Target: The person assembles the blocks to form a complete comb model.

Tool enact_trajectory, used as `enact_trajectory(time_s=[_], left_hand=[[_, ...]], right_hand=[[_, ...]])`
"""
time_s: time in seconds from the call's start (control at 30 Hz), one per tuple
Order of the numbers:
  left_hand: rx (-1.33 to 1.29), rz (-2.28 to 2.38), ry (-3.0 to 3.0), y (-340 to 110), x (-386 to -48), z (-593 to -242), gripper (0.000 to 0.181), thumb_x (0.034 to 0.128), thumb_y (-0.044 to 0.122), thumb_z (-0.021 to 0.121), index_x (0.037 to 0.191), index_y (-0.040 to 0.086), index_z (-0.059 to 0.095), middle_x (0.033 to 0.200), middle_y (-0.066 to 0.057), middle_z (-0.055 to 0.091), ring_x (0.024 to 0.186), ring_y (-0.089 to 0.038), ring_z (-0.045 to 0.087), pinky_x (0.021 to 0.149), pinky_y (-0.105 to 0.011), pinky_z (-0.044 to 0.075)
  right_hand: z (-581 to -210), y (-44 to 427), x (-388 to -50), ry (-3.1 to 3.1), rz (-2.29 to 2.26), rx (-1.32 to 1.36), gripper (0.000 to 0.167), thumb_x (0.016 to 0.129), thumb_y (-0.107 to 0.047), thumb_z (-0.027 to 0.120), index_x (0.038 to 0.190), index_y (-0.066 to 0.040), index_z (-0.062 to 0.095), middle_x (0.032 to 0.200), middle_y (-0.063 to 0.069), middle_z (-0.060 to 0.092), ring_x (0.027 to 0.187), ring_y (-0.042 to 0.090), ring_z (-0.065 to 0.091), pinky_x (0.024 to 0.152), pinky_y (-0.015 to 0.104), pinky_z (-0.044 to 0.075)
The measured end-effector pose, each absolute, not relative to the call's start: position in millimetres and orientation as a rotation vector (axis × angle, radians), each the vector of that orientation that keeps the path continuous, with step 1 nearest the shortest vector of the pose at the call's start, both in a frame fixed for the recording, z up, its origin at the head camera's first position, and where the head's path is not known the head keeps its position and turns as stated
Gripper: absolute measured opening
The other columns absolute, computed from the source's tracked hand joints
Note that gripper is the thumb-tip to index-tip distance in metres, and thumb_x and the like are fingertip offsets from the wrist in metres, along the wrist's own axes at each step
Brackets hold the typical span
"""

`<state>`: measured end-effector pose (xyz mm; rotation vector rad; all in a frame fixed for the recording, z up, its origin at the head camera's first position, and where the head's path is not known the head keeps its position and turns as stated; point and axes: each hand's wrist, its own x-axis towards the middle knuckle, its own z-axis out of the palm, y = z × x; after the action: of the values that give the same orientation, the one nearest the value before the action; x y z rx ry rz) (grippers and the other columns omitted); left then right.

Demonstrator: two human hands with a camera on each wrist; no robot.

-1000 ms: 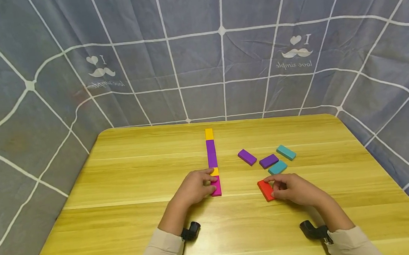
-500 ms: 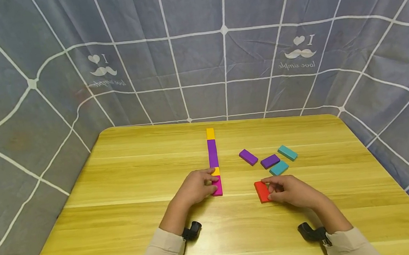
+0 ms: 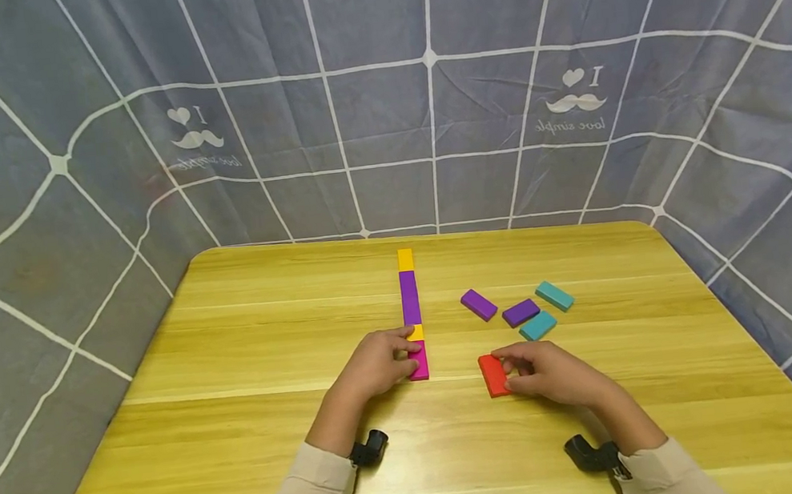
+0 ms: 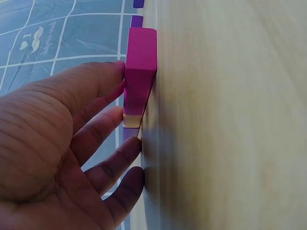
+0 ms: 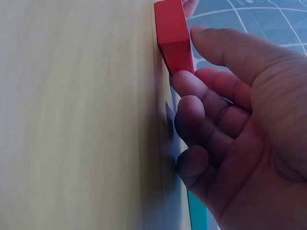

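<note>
A row of flat blocks runs away from me along the table: a yellow block (image 3: 405,260) at the far end, a purple stretch (image 3: 410,298), another yellow block (image 3: 415,333), then a magenta block (image 3: 418,361) nearest me. My left hand (image 3: 375,364) rests its thumb and fingertips on the magenta block and the near yellow one. In the left wrist view the thumb touches the upper face of the magenta block (image 4: 141,50), the other fingers loosely bent. To the right of the row, my right hand (image 3: 554,375) holds a red block (image 3: 492,375) flat on the table between thumb and fingers.
Beyond my right hand lie two loose purple blocks (image 3: 478,304) and two teal blocks (image 3: 538,326), at differing angles. A grey curtain (image 3: 383,119) with white grid lines surrounds the wooden table (image 3: 266,317). Black wrist cameras (image 3: 370,448) sit on both wrists.
My right hand has slid the red block leftward over the table, closer to the row. My left hand stays in place on the row.
</note>
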<state>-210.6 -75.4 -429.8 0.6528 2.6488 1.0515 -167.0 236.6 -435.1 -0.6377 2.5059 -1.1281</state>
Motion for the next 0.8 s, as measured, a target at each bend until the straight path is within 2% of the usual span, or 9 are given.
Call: enact_trajectory(time_s=[0.13, 0.3, 0.5, 0.67, 0.7, 0.8], left_hand=[[0.644, 1.054, 2.648, -75, -211, -430, 0.025, 0.0893, 0.013, 0.073, 0.113, 0.006, 0.076, 0.142, -0.007, 0.056, 0.122, -0.031, 0.056, 0.092, -0.038, 0.045], [0.629, 1.066, 2.632, -75, -210, -430, 0.023, 0.0894, 0.013, 0.073, 0.112, 0.007, 0.077, 0.143, -0.006, 0.055, 0.13, -0.032, 0.051, 0.086, -0.034, 0.044], [0.64, 1.06, 2.641, -75, -210, -430, 0.023, 0.089, 0.013, 0.073, 0.111, 0.007, 0.077, 0.142, -0.007, 0.056, 0.133, -0.033, 0.048, 0.088, -0.035, 0.044], [0.657, 1.052, 2.654, -75, -210, -430, 0.024, 0.0887, 0.013, 0.074, 0.112, 0.006, 0.077, 0.141, -0.008, 0.056, 0.132, -0.034, 0.049, 0.097, -0.04, 0.045], [0.659, 1.05, 2.658, -75, -210, -430, 0.024, 0.0886, 0.013, 0.074, 0.112, 0.006, 0.076, 0.141, -0.008, 0.057, 0.131, -0.034, 0.05, 0.097, -0.04, 0.046], [0.659, 1.045, 2.662, -75, -210, -431, 0.025, 0.0885, 0.012, 0.074, 0.112, 0.006, 0.076, 0.141, -0.008, 0.056, 0.113, -0.031, 0.06, 0.093, -0.038, 0.046]], right_hand=[[-436, 231, -169, 2.488, -1.139, -0.665, 0.042, 0.093, -0.016, 0.07, 0.133, -0.005, 0.061, 0.097, -0.004, 0.061, 0.076, 0.01, 0.05, 0.068, 0.024, 0.047], [-438, 225, -170, 2.495, -1.139, -0.67, 0.039, 0.092, -0.016, 0.071, 0.13, -0.009, 0.063, 0.095, -0.005, 0.061, 0.072, 0.01, 0.049, 0.064, 0.025, 0.046], [-440, 219, -170, 2.513, -1.111, -0.639, 0.042, 0.091, -0.019, 0.073, 0.131, -0.013, 0.062, 0.096, -0.005, 0.061, 0.071, 0.01, 0.049, 0.063, 0.025, 0.046], [-440, 213, -170, 2.503, -1.126, -0.647, 0.044, 0.09, -0.019, 0.075, 0.131, -0.013, 0.063, 0.097, -0.006, 0.062, 0.07, 0.01, 0.05, 0.063, 0.025, 0.047], [-440, 212, -170, 2.499, -1.132, -0.655, 0.044, 0.09, -0.019, 0.075, 0.131, -0.012, 0.063, 0.097, -0.006, 0.062, 0.07, 0.009, 0.05, 0.062, 0.025, 0.047], [-441, 209, -170, 2.484, -1.155, -0.674, 0.044, 0.089, -0.02, 0.075, 0.13, -0.011, 0.064, 0.097, -0.004, 0.062, 0.069, 0.01, 0.05, 0.061, 0.025, 0.047]])
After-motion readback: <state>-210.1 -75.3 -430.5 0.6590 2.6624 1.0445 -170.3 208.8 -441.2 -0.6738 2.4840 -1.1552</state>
